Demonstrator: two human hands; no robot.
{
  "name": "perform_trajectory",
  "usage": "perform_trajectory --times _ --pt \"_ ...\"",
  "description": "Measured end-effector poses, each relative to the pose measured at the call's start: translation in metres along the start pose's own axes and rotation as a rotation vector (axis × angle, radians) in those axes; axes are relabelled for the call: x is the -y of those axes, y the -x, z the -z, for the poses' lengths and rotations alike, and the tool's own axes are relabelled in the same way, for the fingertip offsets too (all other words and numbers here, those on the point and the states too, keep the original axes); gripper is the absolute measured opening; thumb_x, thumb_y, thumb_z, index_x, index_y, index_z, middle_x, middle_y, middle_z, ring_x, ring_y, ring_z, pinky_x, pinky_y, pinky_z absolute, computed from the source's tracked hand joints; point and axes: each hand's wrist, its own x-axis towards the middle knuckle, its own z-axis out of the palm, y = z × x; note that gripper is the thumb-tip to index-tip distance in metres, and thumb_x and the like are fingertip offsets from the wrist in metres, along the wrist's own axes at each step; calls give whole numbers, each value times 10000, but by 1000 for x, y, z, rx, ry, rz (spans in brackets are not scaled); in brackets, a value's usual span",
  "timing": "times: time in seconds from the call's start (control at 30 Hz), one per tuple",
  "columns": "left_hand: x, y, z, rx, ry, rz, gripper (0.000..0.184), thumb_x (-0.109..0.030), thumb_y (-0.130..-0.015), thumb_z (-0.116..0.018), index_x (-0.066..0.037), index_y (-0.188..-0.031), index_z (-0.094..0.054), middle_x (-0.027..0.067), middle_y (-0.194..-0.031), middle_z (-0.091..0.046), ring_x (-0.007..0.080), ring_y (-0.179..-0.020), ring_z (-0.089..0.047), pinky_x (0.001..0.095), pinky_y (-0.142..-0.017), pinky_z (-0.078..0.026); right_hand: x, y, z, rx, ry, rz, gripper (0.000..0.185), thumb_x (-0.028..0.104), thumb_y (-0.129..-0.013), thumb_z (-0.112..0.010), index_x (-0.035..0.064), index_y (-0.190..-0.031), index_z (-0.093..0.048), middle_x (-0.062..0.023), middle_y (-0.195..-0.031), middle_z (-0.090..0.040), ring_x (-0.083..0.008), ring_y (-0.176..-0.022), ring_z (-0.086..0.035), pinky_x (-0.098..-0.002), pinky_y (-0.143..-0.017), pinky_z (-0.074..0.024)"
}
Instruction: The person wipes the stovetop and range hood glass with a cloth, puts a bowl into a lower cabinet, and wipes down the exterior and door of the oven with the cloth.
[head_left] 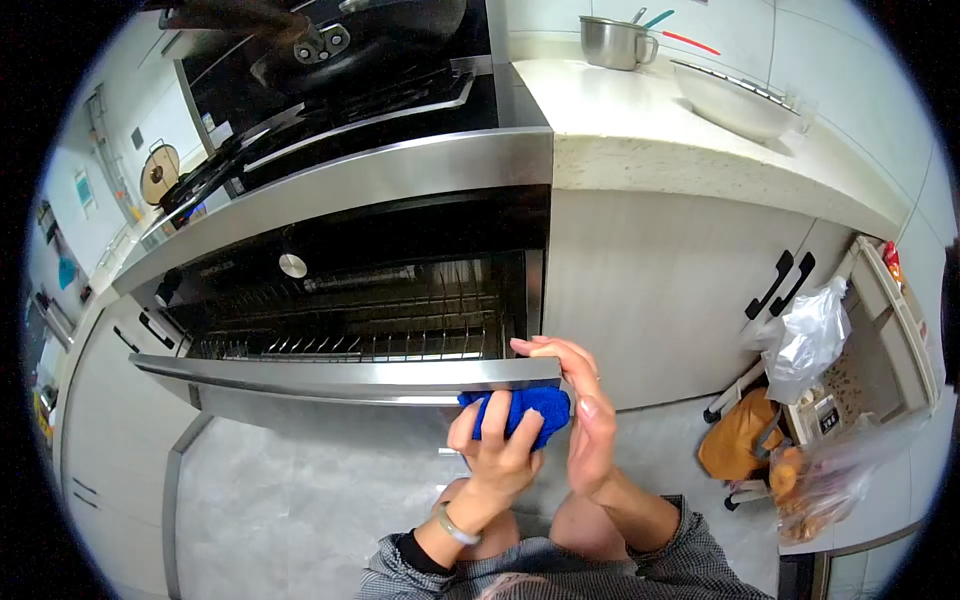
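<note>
A blue cloth (547, 402) is bunched in my left hand (495, 448), whose fingers curl around it. The cloth presses against the outer face of the oven door (340, 378), near its right end. My right hand (588, 425) rests at the door's right corner with fingers stretched out, the fingertips over the top edge. That door is tilted partly down, and behind it the oven cavity shows wire racks (430, 345). A round silver knob (292, 265) sits on the black panel above.
On the stove above the oven stands a dark pan (370, 40). The pale counter (620, 110) at right holds a metal cup (612, 45) and a white bowl (735, 105). Lower right, a wheeled cart (905, 340) carries plastic bags (808, 335) and a brown bag (738, 435).
</note>
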Motion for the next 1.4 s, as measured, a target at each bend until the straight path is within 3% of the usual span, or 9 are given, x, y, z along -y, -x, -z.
perform_trajectory --times 0.53,0.73,0.77,0.97,1.0,1.03,1.13,1.3,1.4 --pt "66 16 17 -116 -112 2 208 -196 -615 -630 -216 -821 -601 75 -1198 -531 308 -1078 -414 447 -895 -335 6 -3 0 12 32 -91 677 503 -867 -258 -32 -1153 -559 -138 -1249 -588 -256 -1235 -416 -388 -1066 -259" --pt "137 21 36 -418 -247 188 362 -45 -632 -574 -93 -984 -509 221 -1205 -477 388 -1063 -405 508 -899 -307 4 -1 -14 -118 -30 -93 680 524 -859 -331 -47 -1167 -536 -203 -1213 -578 -274 -1241 -416 -397 -1082 -230" --pt "114 10 43 -257 -247 157 602 -46 -781 -518 -167 -1349 -356 221 -1263 -432 385 -1130 -394 517 -932 -302 2 0 -15 -107 -40 -87 680 524 -859 -331 -47 -1167 -536 -203 -1213 -578 -274 -1241 -416 -397 -1082 -230" --pt "131 28 34 -227 -218 -38 530 -276 -821 -551 -188 -1318 -388 182 -1178 -498 359 -1070 -461 507 -900 -335 2 4 -13 -100 -37 -77 662 449 -863 -308 -82 -1230 -457 -258 -1223 -532 -309 -1272 -391 -424 -1108 -176" --pt "157 27 40 -353 -176 9 247 -264 -655 -611 -145 -860 -542 161 -1139 -538 346 -1048 -458 468 -875 -348 4 4 -14 -87 -40 -78 662 449 -863 -308 -82 -1230 -457 -258 -1223 -532 -309 -1272 -391 -424 -1108 -176" --pt "178 25 53 -366 -253 46 623 -130 -805 -603 -188 -1371 -349 191 -1225 -473 362 -1083 -452 490 -918 -333 6 3 -16 -102 -25 -84 654 441 -866 -305 -80 -1230 -458 -258 -1223 -532 -311 -1271 -392 -428 -1108 -180" --pt "214 20 73 -441 -356 187 703 79 -793 -540 -170 -1409 -309 219 -1293 -423 382 -1117 -430 495 -958 -301 4 2 -23 -106 -18 -64 631 422 -873 -301 -73 -1229 -461 -261 -1248 -518 -313 -1277 -385 -435 -1112 -178" --pt "133 19 38 -389 -146 142 514 -141 -777 -533 -156 -1277 -416 221 -1197 -468 349 -1040 -439 498 -887 -339 11 3 -34 -243 13 -80 681 472 -841 -322 -70 -1232 -451 -305 -1262 -502 -328 -1321 -325 -445 -1119 -136" --pt "169 23 53 -348 -200 47 299 -149 -536 -622 -114 -813 -516 163 -1106 -548 329 -1056 -418 442 -861 -354 14 4 -32 -204 -26 -103 697 470 -847 -311 -78 -1258 -438 -306 -1286 -483 -332 -1321 -323 -445 -1121 -131"
